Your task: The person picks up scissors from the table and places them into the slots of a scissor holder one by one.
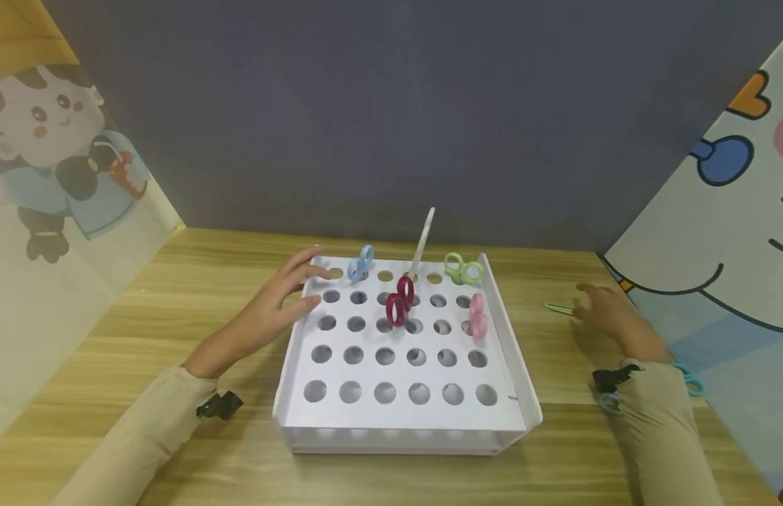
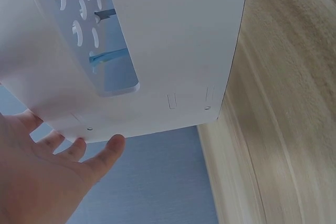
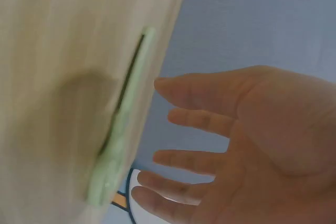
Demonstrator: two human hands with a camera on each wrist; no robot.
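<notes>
My left hand [image 1: 268, 309] spreads over the far left corner of a white rack [image 1: 369, 414] with rows of round holes. In the left wrist view, its fingertips [image 2: 113, 144] are right at the edge of the rack's side panel [image 2: 173, 40]. On the right, my right hand [image 1: 609, 316] hovers over a slim pale green tool [image 3: 118, 129] with a dark slit, lying on the table; the fingers are loosely extended. Blue scissors [image 1: 360, 265], green scissors [image 1: 462, 271] and pink scissors [image 1: 478, 320] stand in the holes. Dark red scissors [image 1: 399, 303] lean there too, a pale blade pointing up.
Beside my right wrist lie teal scissors [image 1: 690, 379] and grey-blue scissors [image 1: 609, 403], partly hidden by the sleeve. A dark grey wall [image 1: 391, 126] rises behind the wooden table [image 1: 221, 281]. Cartoon-printed panels [image 1: 733, 232] stand at both sides.
</notes>
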